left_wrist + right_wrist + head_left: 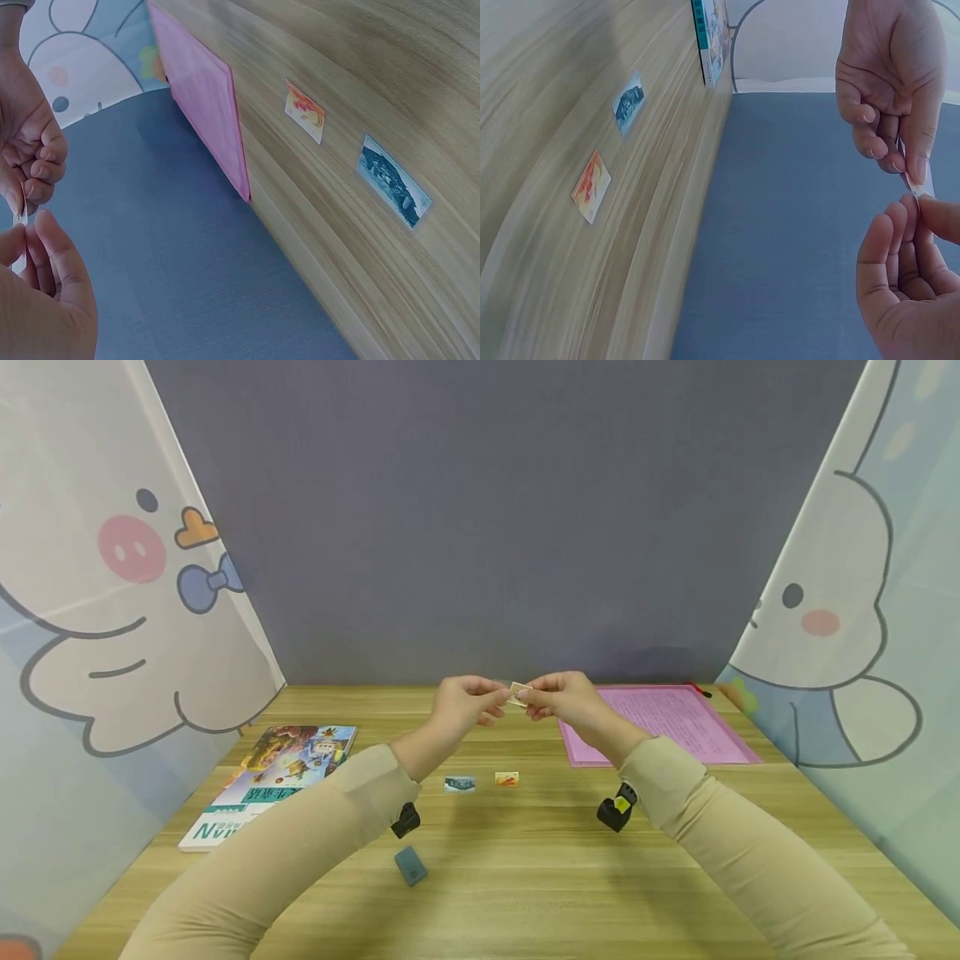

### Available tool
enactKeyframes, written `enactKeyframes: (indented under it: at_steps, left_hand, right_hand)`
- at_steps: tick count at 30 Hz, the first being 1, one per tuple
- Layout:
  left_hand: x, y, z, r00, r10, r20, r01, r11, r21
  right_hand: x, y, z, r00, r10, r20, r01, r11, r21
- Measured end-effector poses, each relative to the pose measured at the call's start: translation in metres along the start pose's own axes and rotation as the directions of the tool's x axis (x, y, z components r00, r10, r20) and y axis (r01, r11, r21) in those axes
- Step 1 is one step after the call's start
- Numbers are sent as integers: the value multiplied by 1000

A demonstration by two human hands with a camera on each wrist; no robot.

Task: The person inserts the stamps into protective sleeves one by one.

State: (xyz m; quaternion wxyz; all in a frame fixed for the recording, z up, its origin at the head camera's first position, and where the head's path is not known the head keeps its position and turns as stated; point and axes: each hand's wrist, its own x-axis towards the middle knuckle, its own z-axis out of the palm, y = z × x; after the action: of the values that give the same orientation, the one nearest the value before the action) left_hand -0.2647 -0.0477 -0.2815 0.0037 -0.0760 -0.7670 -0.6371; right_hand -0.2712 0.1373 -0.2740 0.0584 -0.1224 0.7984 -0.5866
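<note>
Raised over the far side of the table, my two hands meet at a small pale postage stamp (pixel 519 694). Thumb and fingers of the left hand (pixel 459 703) pinch its left side, where a bit of clear film shows. On its right side the right hand (pixel 567 695) pinches it the same way. The wrist views show it nearly edge-on, its face mostly hidden by fingertips. Below the hands, two more stamps lie flat on the table: a blue one (pixel 460 784) at left and an orange-red one (pixel 507 778) at right.
A small blue-grey block (pixel 410 866) lies nearer on the wooden table (pixel 525 893). Colourful books (pixel 300 760) lie at the left, a pink document folder (pixel 667 718) at the back right. A grey panel (pixel 480 527) rises behind, with cartoon-printed sheets on both sides.
</note>
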Motion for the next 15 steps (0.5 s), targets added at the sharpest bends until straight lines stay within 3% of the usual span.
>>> enactKeyframes:
  at_steps: [8,15]
  left_hand:
    - [0,-1,0,1000,4,10,-4,1000,28]
    - [-1,-1,1,1000,3,6,-3,1000,11]
  right_hand:
    - [2,0,-3,1000,-21,-5,21,998,-54]
    - [2,1,-3,999,-34,-10,34,999,-25]
